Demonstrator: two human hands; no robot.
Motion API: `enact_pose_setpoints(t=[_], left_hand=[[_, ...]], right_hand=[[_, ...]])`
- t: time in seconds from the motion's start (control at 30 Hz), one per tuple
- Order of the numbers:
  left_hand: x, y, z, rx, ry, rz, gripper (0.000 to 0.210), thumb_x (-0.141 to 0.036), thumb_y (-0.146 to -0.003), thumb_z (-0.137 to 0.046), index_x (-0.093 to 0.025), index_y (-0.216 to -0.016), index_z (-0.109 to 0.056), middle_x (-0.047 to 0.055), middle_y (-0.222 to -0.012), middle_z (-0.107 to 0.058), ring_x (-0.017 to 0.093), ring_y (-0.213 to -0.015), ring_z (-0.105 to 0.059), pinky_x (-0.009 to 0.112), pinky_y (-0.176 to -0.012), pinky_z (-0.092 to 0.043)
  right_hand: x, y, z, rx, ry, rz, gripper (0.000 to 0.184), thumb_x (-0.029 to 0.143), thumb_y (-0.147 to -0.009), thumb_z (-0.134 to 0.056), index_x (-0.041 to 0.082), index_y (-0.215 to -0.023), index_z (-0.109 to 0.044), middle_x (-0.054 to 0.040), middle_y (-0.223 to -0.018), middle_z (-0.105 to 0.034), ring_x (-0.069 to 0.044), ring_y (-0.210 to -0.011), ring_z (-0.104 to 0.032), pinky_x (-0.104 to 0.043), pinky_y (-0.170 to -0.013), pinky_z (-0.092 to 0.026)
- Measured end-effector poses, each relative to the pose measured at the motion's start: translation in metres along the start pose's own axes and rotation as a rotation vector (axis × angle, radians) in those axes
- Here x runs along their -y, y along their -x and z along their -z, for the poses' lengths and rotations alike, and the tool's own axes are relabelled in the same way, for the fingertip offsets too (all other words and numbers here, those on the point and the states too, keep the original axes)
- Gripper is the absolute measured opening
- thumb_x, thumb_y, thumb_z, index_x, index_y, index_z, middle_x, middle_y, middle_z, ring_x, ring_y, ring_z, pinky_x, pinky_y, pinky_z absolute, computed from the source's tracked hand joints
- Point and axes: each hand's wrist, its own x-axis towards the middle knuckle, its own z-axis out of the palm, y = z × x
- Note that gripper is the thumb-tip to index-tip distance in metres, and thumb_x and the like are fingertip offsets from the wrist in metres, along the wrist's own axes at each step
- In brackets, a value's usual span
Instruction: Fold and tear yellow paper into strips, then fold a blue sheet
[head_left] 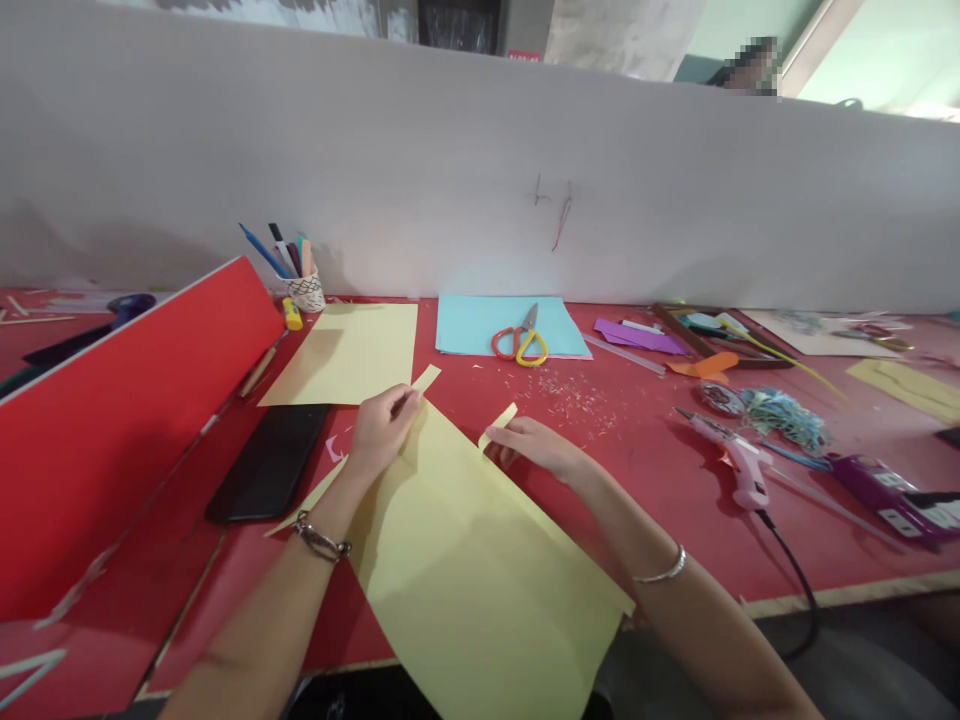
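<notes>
Dark linked bracelet (pixel 324 543), left — slim silvery bangle (pixel 670 571), right.

Yellow sheet (pixel 487 560): plain, pale, large, smooth face up. Lies aslant across the near edge of the worktop (pixel 675 490), far end over the top, near end hanging past that edge, bowed slightly. Narrow band along its right long side, ending in a small projecting corner at the near edge. Left hand (pixel 384 425) grips the far end; short pale strip (pixel 427 379) juts beyond. Right hand (pixel 536 447) pinches a narrow upturned flap (pixel 499 425); its join is unclear.
</notes>
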Motion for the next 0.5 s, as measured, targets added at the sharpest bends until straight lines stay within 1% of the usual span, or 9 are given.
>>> enact_pose_setpoints(t=[0.07,0.13,0.23,0.3,0.4,0.5], left_hand=[[-0.002,0.001,-0.003,0.014,-0.001,0.002,0.025,-0.034,-0.074,-0.039,-0.018,-0.054,-0.041,-0.006,-0.048,-0.034,0.008,-0.046,-0.032,0.019,-0.045,-0.027],[-0.003,0.003,-0.006,0.03,0.006,0.006,0.026,-0.034,-0.074,-0.039,-0.018,-0.054,-0.042,-0.006,-0.048,-0.034,0.008,-0.046,-0.032,0.019,-0.044,-0.027],[-0.003,0.005,-0.008,0.069,0.038,0.002,0.026,-0.035,-0.074,-0.039,-0.018,-0.056,-0.043,-0.006,-0.049,-0.036,0.008,-0.047,-0.035,0.019,-0.046,-0.029],[-0.003,0.005,-0.009,0.077,0.046,-0.002,0.025,-0.035,-0.074,-0.039,-0.018,-0.056,-0.044,-0.006,-0.049,-0.037,0.008,-0.048,-0.036,0.019,-0.046,-0.029],[-0.003,0.004,-0.007,0.051,0.032,-0.001,0.026,-0.035,-0.073,-0.04,-0.018,-0.054,-0.042,-0.006,-0.048,-0.034,0.008,-0.046,-0.033,0.019,-0.044,-0.027],[-0.002,0.003,-0.005,0.036,0.027,-0.004,0.025,-0.035,-0.073,-0.04,-0.018,-0.054,-0.042,-0.006,-0.047,-0.034,0.008,-0.045,-0.033,0.019,-0.043,-0.026]], right_hand=[[0.0,0.003,-0.004,-0.001,0.035,0.018,0.037,0.045,-0.075,-0.046,0.013,-0.063,-0.06,-0.002,-0.062,-0.059,-0.009,-0.055,-0.05,-0.023,-0.058,-0.039],[0.0,0.006,-0.009,-0.022,0.101,0.024,0.038,0.05,-0.072,-0.048,0.014,-0.066,-0.06,-0.0026,-0.066,-0.059,-0.011,-0.061,-0.051,-0.024,-0.061,-0.039],[-0.001,0.009,-0.015,-0.012,0.137,0.038,0.033,0.048,-0.07,-0.053,0.016,-0.069,-0.06,-0.0024,-0.072,-0.06,-0.013,-0.067,-0.053,-0.026,-0.064,-0.04],[-0.003,0.007,-0.016,0.039,0.091,0.064,0.029,0.044,-0.07,-0.055,0.015,-0.068,-0.059,-0.0023,-0.071,-0.06,-0.014,-0.067,-0.054,-0.027,-0.064,-0.041],[-0.007,0.002,-0.013,0.133,-0.011,0.114,0.029,0.042,-0.068,-0.057,0.014,-0.064,-0.057,-0.0024,-0.069,-0.06,-0.013,-0.066,-0.055,-0.028,-0.066,-0.042],[-0.009,-0.001,-0.01,0.159,-0.082,0.105,0.031,0.044,-0.064,-0.06,0.013,-0.065,-0.058,-0.0033,-0.071,-0.061,-0.014,-0.068,-0.056,-0.031,-0.069,-0.043]])
